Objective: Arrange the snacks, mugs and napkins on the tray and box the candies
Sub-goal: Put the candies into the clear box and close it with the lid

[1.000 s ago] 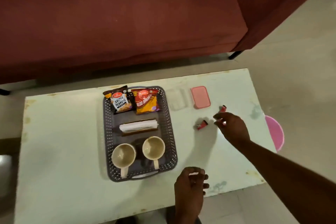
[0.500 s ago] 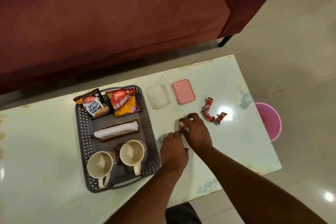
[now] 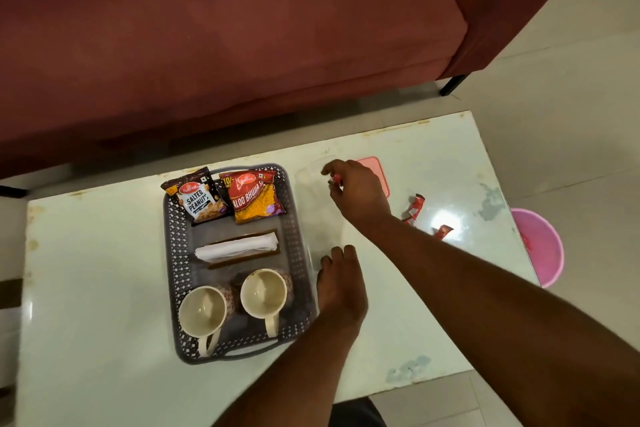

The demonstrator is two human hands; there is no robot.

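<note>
A grey perforated tray (image 3: pixel 173 243) holds a salted peanuts packet (image 3: pixel 197 196), an orange snack packet (image 3: pixel 254 196), a napkin stack (image 3: pixel 237 248) and two cream mugs (image 3: pixel 202 312) (image 3: pixel 263 293). My right hand (image 3: pixel 356 191) pinches a red candy (image 3: pixel 335 179) over the clear plastic box (image 3: pixel 310 184). The pink lid (image 3: pixel 375 172) lies just behind that hand. My left hand (image 3: pixel 341 284) rests on the table beside the tray's right edge, fingers relaxed. More red candies (image 3: pixel 415 206) (image 3: pixel 441 230) lie to the right on the table.
The pale table (image 3: pixel 86 288) stands in front of a dark red sofa (image 3: pixel 225 45). A pink bucket (image 3: pixel 540 246) sits on the floor off the table's right edge. Tiled floor surrounds the table.
My right hand has picked a candy off the table and carried it back and left over the clear box. My left hand stays by the tray's right edge.
</note>
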